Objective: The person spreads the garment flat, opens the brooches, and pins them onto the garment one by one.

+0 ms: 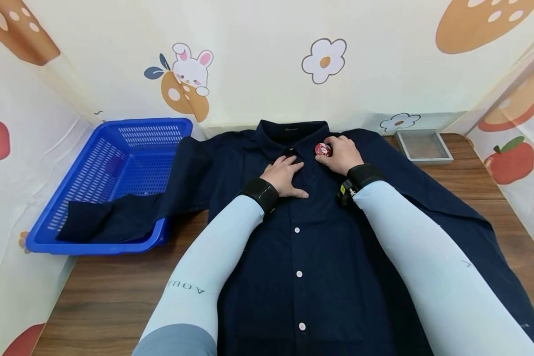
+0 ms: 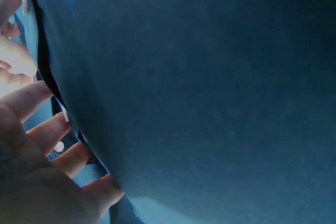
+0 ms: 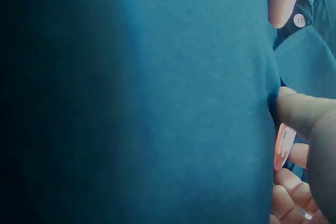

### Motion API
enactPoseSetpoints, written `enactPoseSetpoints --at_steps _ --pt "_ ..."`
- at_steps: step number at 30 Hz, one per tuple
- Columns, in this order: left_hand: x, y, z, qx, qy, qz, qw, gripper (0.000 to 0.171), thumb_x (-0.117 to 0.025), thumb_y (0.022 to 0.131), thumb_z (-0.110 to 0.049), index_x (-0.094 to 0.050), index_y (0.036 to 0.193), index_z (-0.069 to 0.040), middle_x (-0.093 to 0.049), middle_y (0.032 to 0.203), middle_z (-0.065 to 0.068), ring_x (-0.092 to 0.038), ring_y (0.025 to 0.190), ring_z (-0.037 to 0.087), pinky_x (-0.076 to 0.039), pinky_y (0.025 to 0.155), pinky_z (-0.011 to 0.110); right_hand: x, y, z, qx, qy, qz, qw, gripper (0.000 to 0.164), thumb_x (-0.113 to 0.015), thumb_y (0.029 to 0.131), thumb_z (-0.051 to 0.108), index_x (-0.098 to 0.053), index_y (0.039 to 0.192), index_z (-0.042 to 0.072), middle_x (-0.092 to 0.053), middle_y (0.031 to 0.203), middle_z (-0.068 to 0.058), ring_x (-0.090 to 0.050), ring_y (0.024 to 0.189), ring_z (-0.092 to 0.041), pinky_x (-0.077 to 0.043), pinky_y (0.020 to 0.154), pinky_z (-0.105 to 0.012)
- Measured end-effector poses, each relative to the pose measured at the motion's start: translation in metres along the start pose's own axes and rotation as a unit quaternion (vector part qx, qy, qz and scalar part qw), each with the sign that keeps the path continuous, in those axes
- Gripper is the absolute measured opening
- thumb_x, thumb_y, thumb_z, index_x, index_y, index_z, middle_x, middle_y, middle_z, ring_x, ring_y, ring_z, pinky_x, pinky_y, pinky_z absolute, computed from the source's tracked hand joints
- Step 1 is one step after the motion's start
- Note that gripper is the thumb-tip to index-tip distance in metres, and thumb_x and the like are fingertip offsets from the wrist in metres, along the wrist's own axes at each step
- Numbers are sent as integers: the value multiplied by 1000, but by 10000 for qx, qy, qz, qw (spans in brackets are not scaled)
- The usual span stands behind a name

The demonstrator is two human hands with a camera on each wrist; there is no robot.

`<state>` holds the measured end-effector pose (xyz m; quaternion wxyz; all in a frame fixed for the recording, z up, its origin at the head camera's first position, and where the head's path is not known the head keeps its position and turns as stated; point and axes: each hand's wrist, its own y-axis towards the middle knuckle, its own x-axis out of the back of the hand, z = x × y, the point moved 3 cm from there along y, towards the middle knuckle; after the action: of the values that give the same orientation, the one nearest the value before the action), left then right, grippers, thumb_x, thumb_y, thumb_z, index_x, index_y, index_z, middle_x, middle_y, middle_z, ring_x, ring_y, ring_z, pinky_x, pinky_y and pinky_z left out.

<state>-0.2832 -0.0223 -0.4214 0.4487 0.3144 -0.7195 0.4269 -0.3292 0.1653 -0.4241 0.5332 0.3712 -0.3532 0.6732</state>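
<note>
A dark navy button-up shirt (image 1: 258, 257) lies spread front up, its collar toward the back wall. On the chest just right of the button line is a small round red badge (image 1: 323, 150) with a white-and-dark picture. My right hand (image 1: 343, 155) holds it between thumb and fingers. From the right wrist, the badge (image 3: 284, 147) appears edge-on against the cloth, thumb above and fingers below. My left hand (image 1: 284, 178) rests with spread fingers on the shirt beside the button placket, below the collar. In the left wrist view, its fingertips (image 2: 107, 190) touch the fabric.
A blue plastic basket (image 1: 62, 198) stands at the left, with one shirt sleeve (image 1: 115, 217) draped into it. At the back right sits a small grey tray (image 1: 422, 160). Patterned cloth walls (image 1: 267, 59) enclose the wooden table (image 1: 111, 296).
</note>
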Motion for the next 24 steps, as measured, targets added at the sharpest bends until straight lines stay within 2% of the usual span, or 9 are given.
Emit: enactPoseSetpoints --at_steps 8,18,24 --pt "2 -2 1 87 -190 70 9998 97 -70 73 -66 -32 151 -24 -16 160 2 -12 145 27 -20 111 57 1 0 -5 145 187 120 9996 54 -72 86 30 -55 127 -1 -51 116 -22 -42 112 -38 -35 95 -50" --pt "3 -5 1 261 -322 74 9991 101 -71 72 -66 -29 152 -23 -12 160 5 -10 146 28 -19 113 54 0 1 -20 198 281 392 9986 61 -72 86 34 -52 134 3 -45 125 -23 -41 113 -37 -37 94 -52" --pt "1 -2 1 357 -324 114 9988 104 -72 70 -68 -27 153 -22 -10 161 7 -9 146 28 -18 113 53 5 -5 -27 80 46 588 9982 70 -69 86 43 -46 142 8 -34 138 -25 -30 124 -42 -31 100 -57"
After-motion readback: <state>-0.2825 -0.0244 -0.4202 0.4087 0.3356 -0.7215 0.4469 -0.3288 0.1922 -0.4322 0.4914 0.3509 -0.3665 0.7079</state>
